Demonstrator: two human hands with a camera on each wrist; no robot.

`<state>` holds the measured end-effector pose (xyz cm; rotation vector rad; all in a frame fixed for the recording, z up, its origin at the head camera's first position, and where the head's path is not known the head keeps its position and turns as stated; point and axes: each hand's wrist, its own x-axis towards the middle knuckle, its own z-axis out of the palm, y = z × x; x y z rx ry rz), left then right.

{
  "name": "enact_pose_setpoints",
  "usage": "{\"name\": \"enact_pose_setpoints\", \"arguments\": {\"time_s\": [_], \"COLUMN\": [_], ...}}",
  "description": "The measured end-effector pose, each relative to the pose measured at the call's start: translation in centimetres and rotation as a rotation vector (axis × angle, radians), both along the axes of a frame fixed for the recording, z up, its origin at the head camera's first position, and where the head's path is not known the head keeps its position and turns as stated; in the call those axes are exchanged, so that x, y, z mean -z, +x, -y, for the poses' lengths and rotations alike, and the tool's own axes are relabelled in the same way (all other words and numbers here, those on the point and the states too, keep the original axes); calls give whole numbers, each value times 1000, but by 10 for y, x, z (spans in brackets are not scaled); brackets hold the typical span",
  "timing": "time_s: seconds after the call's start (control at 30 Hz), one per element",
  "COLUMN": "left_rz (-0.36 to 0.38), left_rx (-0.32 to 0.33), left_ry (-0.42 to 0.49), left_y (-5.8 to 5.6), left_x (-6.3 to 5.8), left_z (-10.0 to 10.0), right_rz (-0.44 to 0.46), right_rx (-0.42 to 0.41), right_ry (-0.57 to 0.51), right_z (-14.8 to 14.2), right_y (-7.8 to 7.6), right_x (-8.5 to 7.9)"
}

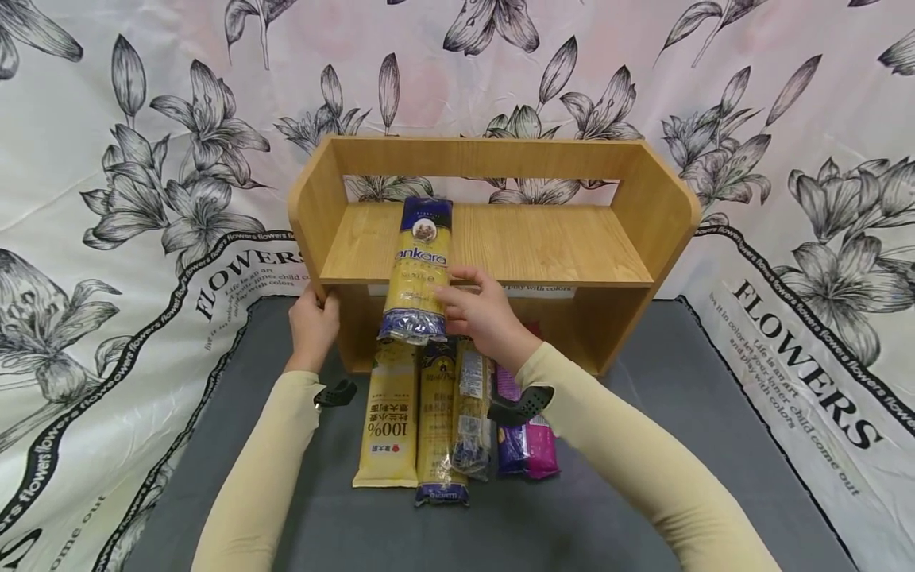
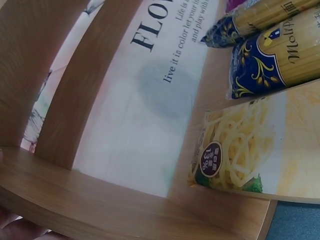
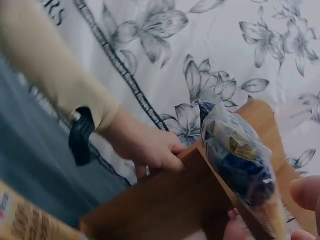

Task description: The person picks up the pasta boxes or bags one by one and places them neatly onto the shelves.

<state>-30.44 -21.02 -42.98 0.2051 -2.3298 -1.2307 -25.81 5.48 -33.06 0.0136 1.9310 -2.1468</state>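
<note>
A yellow and blue pack of Ankara pasta [image 1: 417,274] lies tilted over the front edge of the upper shelf, its near end sticking out. My right hand [image 1: 486,314] holds it by its right edge, thumb and fingers on either side. In the right wrist view the pack's crinkled clear end [image 3: 240,160] points up beside my fingertips [image 3: 306,192]. My left hand [image 1: 312,327] grips the left side panel of the wooden shelf unit [image 1: 493,148]; the right wrist view also shows that left hand [image 3: 145,145] on the panel's edge.
Below, a flat yellow pasta pack [image 1: 389,421], a Molipasta pack [image 1: 439,429], another clear pasta pack [image 1: 472,405] and a purple-pink pack [image 1: 529,449] lie side by side, partly inside the lower compartment. A grey cloth [image 1: 343,524] covers the table. Flowered fabric [image 1: 443,95] hangs behind.
</note>
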Motion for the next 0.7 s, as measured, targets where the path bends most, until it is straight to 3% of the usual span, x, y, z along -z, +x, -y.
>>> {"name": "enact_pose_setpoints", "arguments": {"time_s": [0.1,0.23,0.4,0.53,0.7], "left_rz": [-14,-24,-12,5,3], "left_rx": [-2,-1,-2,-7,-9], "left_ry": [4,3,-3,-15,-29], "left_y": [0,-1,-1,1,2], "left_x": [0,0,-4,-3,-2], "left_z": [0,1,1,1,-1], "right_rz": [-143,-451,-758,-864,-879], "right_rx": [-29,-61,-170,-283,-351], "right_ry": [226,552,766,875,958], "right_z": [-14,-28,-29,-22,-13], "right_y": [9,18,20,20,17], "right_x": [-1,-6,-11,-11,-10]}}
